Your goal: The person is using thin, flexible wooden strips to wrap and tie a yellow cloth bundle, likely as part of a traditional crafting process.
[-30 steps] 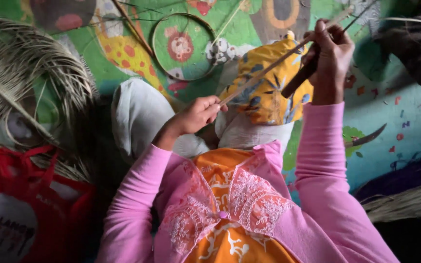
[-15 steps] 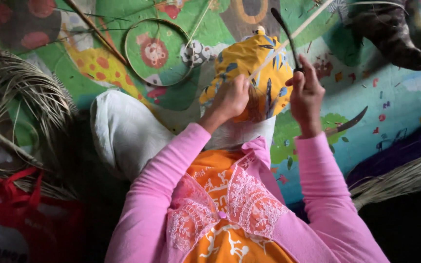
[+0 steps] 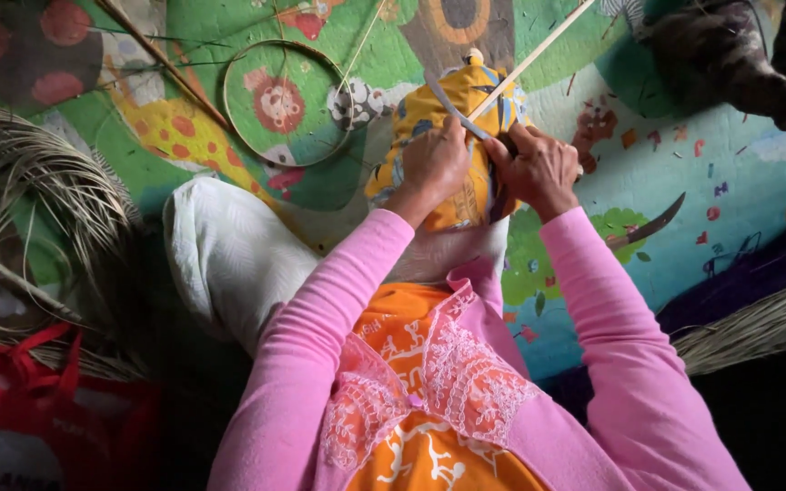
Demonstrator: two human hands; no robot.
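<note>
My left hand (image 3: 433, 164) and my right hand (image 3: 539, 166) meet over my raised knee, which is draped in yellow patterned cloth (image 3: 452, 145). The left hand pinches a thin pale cane strip (image 3: 539, 55) that runs up to the right across the mat. In the right hand is a curved dark blade (image 3: 452, 105), its edge laid against the strip just above the fingers. Both arms wear pink sleeves.
A cane hoop (image 3: 288, 102) lies on the colourful printed mat (image 3: 720, 173) beyond my knee. Bundled dried palm strips (image 3: 38, 191) fan out at left above a red bag (image 3: 38, 409). A second knife (image 3: 649, 224) lies at right, near a woven basket rim (image 3: 757, 327).
Both hands have come down and together from apart onto the knee. The right hand dropped from high at the right, and the blade now rests on the strip.
</note>
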